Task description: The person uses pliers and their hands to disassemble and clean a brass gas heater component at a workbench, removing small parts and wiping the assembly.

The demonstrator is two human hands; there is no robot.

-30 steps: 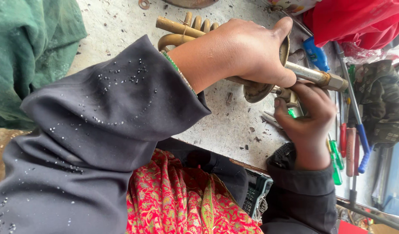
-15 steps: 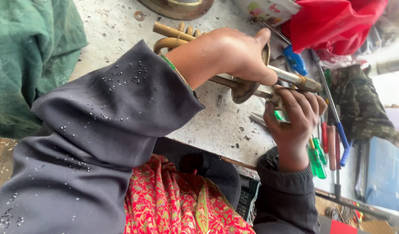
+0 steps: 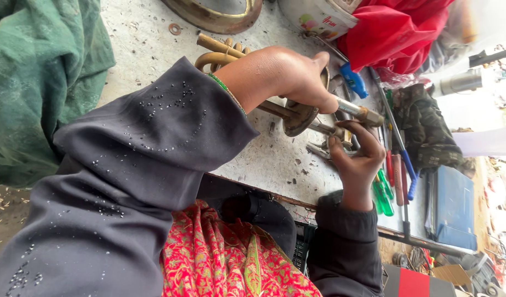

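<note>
Gripped from above by the left hand [image 3: 283, 77]: a brass heating element [image 3: 297, 113], fingers wrapped over its round flange, at upper centre of the frame. The right hand [image 3: 357, 157] is closed from below around the terminal end of the same part, fingertips pinched on a small fitting; what exactly is pinched cannot be told. The element's long axis runs from the coiled tubes [image 3: 217, 49] at upper left down to the metal tip [image 3: 366, 114] at centre right. The flange sits between the two hands, the left hand nearer the coils, the right nearer the tip. The part is held just above a grey worktop [image 3: 148, 55]. Screwdrivers [image 3: 390, 181] with green, red and blue handles lie just right of the right hand. A red cloth [image 3: 396, 33] is noted at upper right.
</note>
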